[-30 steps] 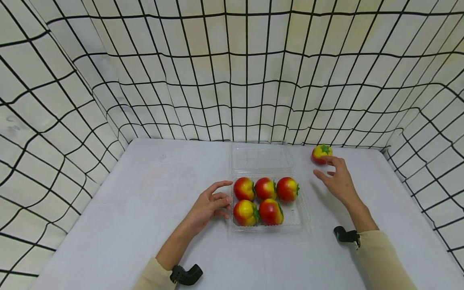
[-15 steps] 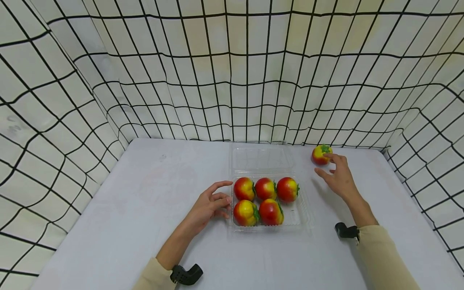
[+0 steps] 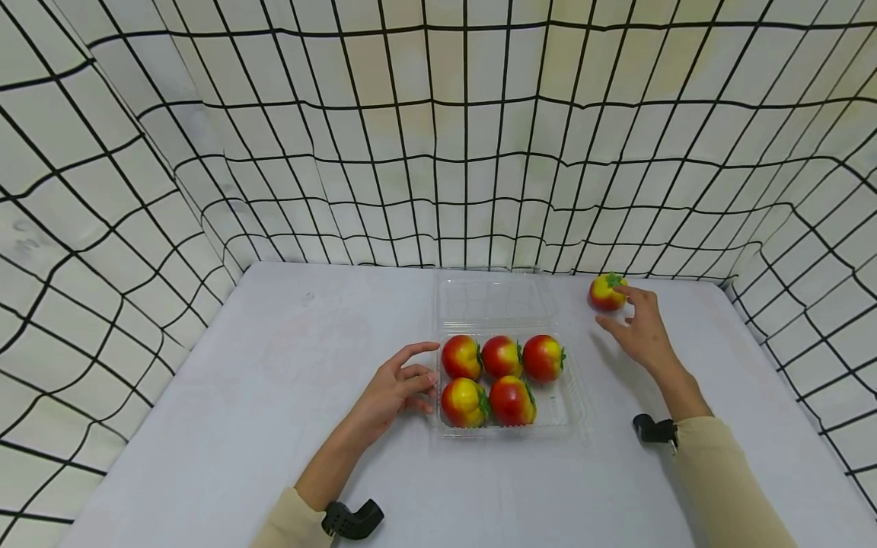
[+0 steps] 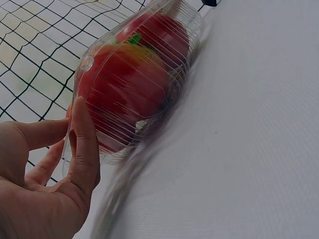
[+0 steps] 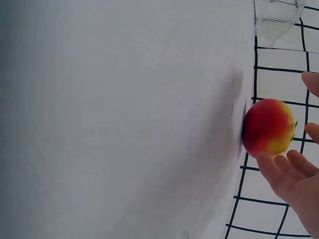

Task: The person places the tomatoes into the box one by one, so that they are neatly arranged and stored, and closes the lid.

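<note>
Forward edges the right hand (image 3: 644,331), loose-fingered, gripping nothing, the nearer one to the lone fruit (image 3: 603,294) just ahead-left of it on the table (image 3: 274,365), while the left hand (image 3: 390,394) rests relaxed at the clear box (image 3: 558,411).

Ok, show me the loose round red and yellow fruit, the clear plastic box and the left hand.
Loose round red and yellow fruit (image 5: 266,125): right wrist view, on its red skin.
Clear plastic box (image 3: 554,408): head view, on its bare floor.
Left hand (image 3: 388,391): head view, on the back of the hand.
</note>
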Tool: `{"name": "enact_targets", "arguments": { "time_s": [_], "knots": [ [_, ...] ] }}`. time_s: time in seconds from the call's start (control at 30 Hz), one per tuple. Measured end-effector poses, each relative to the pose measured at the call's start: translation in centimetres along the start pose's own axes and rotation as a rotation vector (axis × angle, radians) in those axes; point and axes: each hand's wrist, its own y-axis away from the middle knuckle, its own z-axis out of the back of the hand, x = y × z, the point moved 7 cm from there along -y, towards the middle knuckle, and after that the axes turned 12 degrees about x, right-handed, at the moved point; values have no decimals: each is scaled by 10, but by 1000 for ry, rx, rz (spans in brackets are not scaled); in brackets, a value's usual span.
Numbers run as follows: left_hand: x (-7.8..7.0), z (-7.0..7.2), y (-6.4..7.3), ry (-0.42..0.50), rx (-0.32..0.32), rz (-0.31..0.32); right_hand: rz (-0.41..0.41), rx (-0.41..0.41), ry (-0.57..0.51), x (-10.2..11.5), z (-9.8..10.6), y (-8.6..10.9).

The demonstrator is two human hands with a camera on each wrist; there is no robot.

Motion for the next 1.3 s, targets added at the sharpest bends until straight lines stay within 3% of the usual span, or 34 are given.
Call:
{"name": "enact_targets", "arguments": {
  "time_s": [0.57, 1.3],
  "knots": [
    [0, 1, 2, 0, -2, 1, -73, 58, 36, -15, 2, -12],
    [2, 1, 0, 9, 7, -1, -21, 111, 94, -14, 2, -26]
  ]
}}
